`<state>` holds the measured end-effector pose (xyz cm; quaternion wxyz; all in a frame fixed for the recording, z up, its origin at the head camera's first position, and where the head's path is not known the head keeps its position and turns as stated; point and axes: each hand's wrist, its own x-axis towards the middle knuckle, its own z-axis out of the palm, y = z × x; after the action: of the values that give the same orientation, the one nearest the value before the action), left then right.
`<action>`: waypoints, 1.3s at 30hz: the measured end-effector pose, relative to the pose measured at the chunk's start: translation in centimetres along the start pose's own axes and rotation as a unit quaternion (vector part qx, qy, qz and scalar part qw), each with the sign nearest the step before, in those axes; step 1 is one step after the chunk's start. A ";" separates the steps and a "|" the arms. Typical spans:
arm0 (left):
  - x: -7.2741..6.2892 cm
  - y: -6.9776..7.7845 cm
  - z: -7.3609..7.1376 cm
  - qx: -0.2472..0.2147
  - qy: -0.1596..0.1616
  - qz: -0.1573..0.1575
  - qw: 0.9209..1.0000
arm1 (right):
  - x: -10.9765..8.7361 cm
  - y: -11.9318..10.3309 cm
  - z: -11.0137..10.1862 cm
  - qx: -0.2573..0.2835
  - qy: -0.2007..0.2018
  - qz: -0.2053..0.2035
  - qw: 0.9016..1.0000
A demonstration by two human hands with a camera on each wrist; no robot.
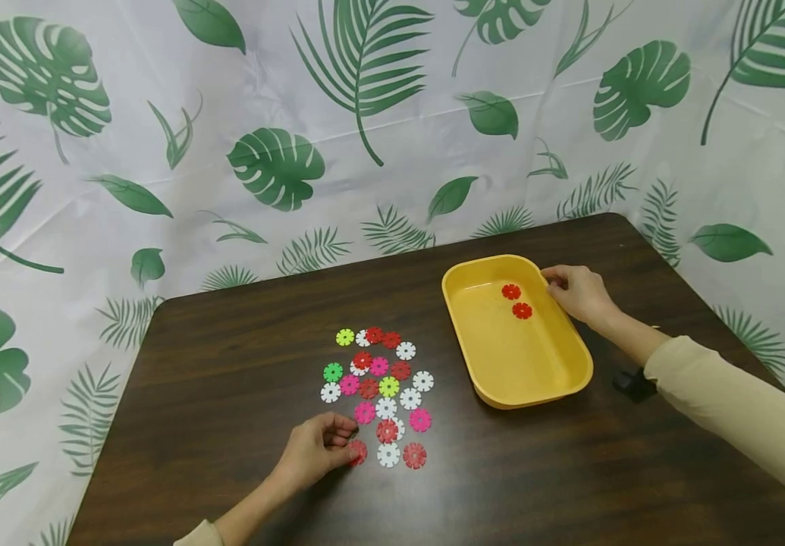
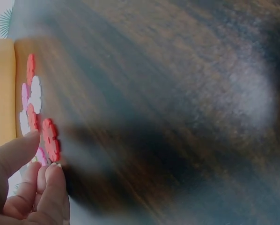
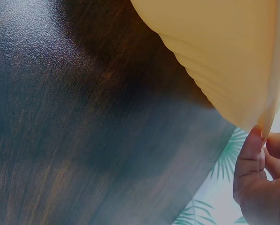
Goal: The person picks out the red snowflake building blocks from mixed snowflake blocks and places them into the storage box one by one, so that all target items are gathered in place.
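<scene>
My left hand is at the near-left edge of a group of flower-shaped plastic discs on the table. Its thumb and fingers are apart beside a red disc, fingertips at the disc's edge; I cannot tell whether they touch it. Around it lie a white disc, a pink disc, a green disc and several others, some overlapping. My right hand pinches the far right rim of a yellow tray between thumb and fingers. Inside the tray lie two red discs.
The dark wooden table stands against a white cloth printed with green leaves. A small black object sits beside the right forearm, partly hidden by the sleeve.
</scene>
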<state>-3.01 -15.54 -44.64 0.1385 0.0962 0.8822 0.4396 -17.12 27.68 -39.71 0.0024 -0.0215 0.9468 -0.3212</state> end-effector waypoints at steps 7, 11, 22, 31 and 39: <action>-0.3 -0.1 0.5 0.043 0.026 0.031 0.998 | 0.0 0.1 -0.1 0.004 -0.004 0.004 1.000; -0.5 -0.3 0.8 0.057 0.030 0.041 0.997 | -0.1 0.2 0.0 0.006 -0.006 0.005 1.000; -0.6 -0.1 0.9 0.070 0.033 0.055 0.996 | 0.0 0.2 0.1 0.000 -0.003 0.000 1.000; -0.5 0.0 0.8 0.105 0.032 0.071 0.991 | 0.0 0.0 0.0 0.003 -0.005 0.006 1.000; -0.6 0.1 0.8 0.108 0.030 0.071 0.991 | -0.1 -0.1 -0.1 0.004 -0.007 0.008 1.000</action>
<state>-2.21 -15.01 -44.92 0.0692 0.1597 0.9192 0.3532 -17.06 27.65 -39.62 0.0120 -0.0166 0.9457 -0.3243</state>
